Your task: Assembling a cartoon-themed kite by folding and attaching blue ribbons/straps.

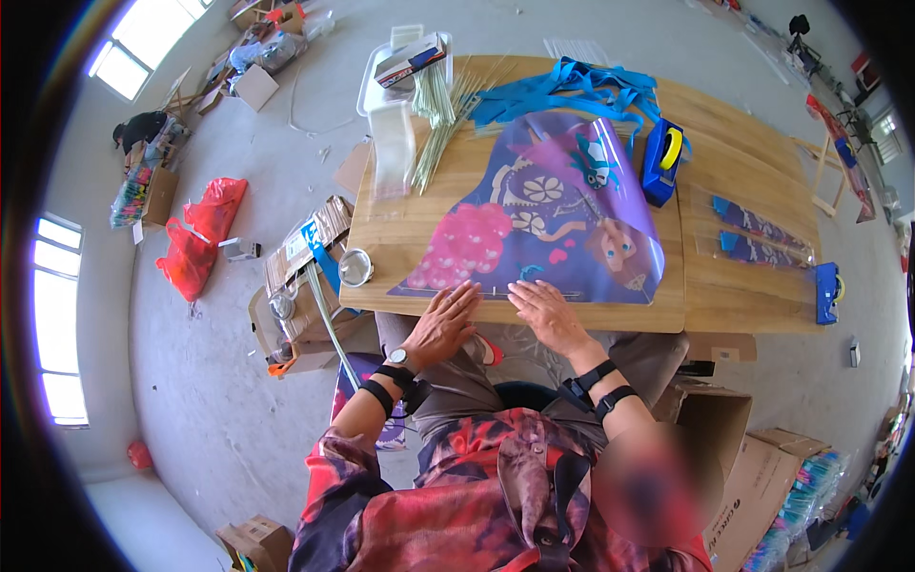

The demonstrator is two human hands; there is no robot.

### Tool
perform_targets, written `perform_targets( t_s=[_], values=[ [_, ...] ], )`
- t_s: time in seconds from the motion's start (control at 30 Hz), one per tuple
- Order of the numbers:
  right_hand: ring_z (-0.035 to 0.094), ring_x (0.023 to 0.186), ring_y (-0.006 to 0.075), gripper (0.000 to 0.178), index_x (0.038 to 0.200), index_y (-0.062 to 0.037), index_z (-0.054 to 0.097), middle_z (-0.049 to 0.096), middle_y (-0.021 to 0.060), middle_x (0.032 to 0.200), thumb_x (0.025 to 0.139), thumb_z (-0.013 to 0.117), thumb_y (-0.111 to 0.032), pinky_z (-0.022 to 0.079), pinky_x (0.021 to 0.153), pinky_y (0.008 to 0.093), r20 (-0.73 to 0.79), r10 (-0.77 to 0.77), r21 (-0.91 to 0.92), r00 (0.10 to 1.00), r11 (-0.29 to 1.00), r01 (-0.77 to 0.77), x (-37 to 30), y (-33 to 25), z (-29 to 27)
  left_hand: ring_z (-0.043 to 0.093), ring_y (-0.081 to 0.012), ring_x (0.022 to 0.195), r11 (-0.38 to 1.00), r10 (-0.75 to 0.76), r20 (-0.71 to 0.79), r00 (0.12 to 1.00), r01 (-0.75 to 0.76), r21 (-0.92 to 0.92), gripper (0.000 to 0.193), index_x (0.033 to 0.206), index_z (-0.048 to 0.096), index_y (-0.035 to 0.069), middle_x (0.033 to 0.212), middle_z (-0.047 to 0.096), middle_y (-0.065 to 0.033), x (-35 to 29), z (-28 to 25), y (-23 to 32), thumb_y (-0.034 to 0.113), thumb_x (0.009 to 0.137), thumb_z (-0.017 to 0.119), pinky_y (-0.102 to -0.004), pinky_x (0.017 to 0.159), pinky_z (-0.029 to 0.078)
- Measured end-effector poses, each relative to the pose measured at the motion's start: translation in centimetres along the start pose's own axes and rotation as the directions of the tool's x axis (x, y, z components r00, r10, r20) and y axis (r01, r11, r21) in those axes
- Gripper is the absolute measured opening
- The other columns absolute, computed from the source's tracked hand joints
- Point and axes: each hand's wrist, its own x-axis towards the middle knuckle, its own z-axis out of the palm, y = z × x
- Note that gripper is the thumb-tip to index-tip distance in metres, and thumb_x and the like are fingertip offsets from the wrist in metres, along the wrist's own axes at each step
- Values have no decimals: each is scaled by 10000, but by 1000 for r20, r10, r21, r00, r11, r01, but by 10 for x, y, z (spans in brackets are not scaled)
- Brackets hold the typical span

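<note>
A purple printed sheet (pixel 562 224) with cartoon figures, flowers and hearts is spread on the wooden table, its right side curling up. Along its near edge runs what looks like a thin pale rod (pixel 494 293). My left hand (pixel 444 322) rests flat at that edge, fingers stretched out. A short gap to the right, my right hand (pixel 551 319) lies on the same edge, also flat with fingers extended. Neither hand grips anything. A roll of clear tape (pixel 355 268) sits at the table's left corner, beyond my left hand.
Blue ribbons (pixel 562 92) lie across the back. A blue tape dispenser (pixel 661 162) stands right of the sheet, another dispenser (pixel 828 294) at the right edge. Thin sticks (pixel 434 114) and a plastic tray (pixel 368 100) are back left. Packed printed pieces (pixel 758 234) lie right. Open cartons (pixel 710 419) stand beside me.
</note>
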Motion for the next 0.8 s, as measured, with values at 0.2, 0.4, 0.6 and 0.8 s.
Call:
perform_targets(
  t_s=[0.2,0.4,0.6,0.8],
  values=[
    [482,1407,224,407,1382,-61,607,575,86,1471,1004,566,-205,318,1203,439,49,-47,21,998,999,46,8,4,9,282,-292,1536,996,90,48,995,-90,-11,650,1544,399,27,1627,361,-143,8,-3,-6,234,967,615,-486,1240,232],
    [476,1405,221,429,1382,-62,608,583,66,1459,972,619,-187,333,1191,432,67,-86,-45,994,995,89,9,5,10,322,-303,1514,994,105,34,994,-104,-27,649,1533,419,25,1610,390,-144,11,-2,-7,234,955,629,-489,1227,255],
    [475,1409,207,420,1392,-96,603,579,37,1465,985,559,-184,327,1200,434,57,-120,-145,991,981,127,5,9,10,345,-287,1501,997,74,15,997,-74,-6,653,1525,443,49,1606,405,-113,12,-1,-4,224,934,658,-487,1218,271],
    [471,1420,191,450,1410,-140,587,566,8,1481,966,512,-151,311,1213,448,63,-55,-179,997,982,65,-28,30,-9,371,-281,1483,996,76,-14,997,-76,37,632,1511,478,78,1588,434,-87,-3,-7,-23,211,921,665,-485,1228,264]
  ],
)
